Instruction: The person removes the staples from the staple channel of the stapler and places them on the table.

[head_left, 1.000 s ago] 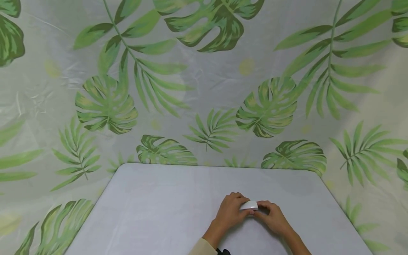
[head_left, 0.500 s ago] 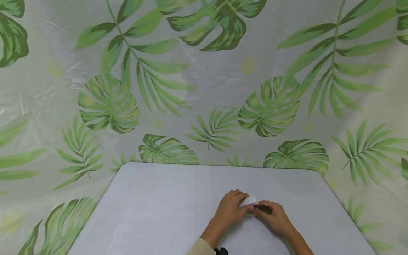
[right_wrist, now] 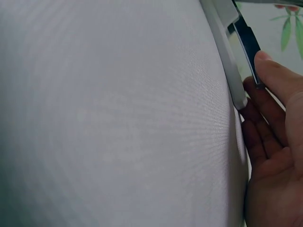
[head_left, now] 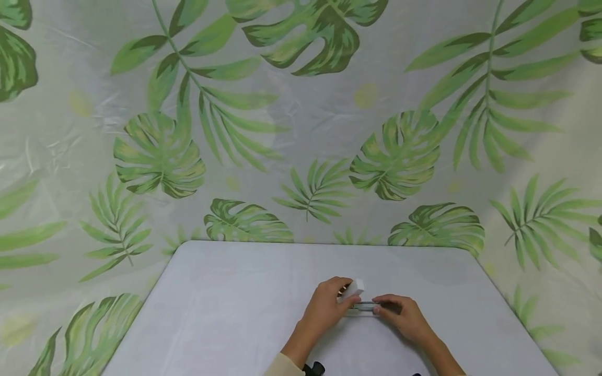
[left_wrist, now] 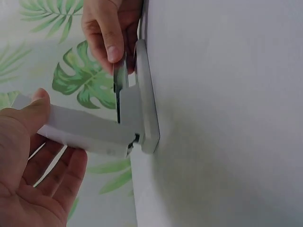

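Note:
A white stapler (left_wrist: 149, 109) stands with its top cover (left_wrist: 85, 127) swung up from its base. In the left wrist view my left hand (head_left: 324, 305) grips that cover, thumb on one side and fingers on the other. The metal staple channel (left_wrist: 120, 80) lies bare between cover and base. At its far end, my right hand (head_left: 404, 317) pinches the channel between thumb (right_wrist: 270, 68) and fingers. The stapler's base runs along the white tabletop beside the right fingertips. The palm of my left hand hides the hinge end in the head view.
A white-covered table (head_left: 226, 303) with rounded far corners lies under both hands. Behind and around it hangs a pale sheet (head_left: 320, 120) printed with green leaves. A dark strapped device (head_left: 314, 368) sits at my left wrist.
My left hand has moved left and tilted the stapler's cover up, baring the metal channel that was largely covered before. The right hand stays nearly in place at the channel's end.

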Tool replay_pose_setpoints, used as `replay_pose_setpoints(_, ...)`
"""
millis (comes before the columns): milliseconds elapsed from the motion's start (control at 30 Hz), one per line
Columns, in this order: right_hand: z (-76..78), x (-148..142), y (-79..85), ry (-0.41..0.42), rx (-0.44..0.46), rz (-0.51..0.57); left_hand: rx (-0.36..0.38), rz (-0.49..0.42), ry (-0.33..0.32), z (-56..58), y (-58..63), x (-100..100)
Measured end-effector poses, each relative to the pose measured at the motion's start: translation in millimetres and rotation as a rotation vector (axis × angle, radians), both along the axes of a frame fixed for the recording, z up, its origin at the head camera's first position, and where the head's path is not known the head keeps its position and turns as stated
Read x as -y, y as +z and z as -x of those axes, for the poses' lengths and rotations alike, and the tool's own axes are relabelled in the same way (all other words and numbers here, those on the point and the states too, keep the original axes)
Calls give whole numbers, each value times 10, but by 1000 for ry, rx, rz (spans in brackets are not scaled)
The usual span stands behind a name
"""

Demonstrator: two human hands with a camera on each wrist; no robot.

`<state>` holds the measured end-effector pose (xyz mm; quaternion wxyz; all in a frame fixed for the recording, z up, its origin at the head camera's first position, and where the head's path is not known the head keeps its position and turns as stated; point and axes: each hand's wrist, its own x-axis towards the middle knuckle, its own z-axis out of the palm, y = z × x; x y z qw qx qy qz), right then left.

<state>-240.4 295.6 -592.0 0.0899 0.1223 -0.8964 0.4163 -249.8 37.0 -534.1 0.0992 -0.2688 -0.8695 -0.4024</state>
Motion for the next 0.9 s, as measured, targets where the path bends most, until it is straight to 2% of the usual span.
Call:
replay_pose_setpoints(233,1,49,23,-6,59,-5,4,-55,-2,-10,19,209)
replay_pose_setpoints(500,-40,-11,64,-55,54,-30,111,-112,-25,7,-6,293)
replay_pose_setpoints(667,-36,-43,48,-36,43,-5,177,-162,-27,22,-52,408)
replay_pose_setpoints(733,-26,-36,37,-21,37,1,197,-162,-15,29,-76,497)
replay_pose_setpoints(900,-11,19,20,-11,61,16,221,-97,12,72,-126,758)
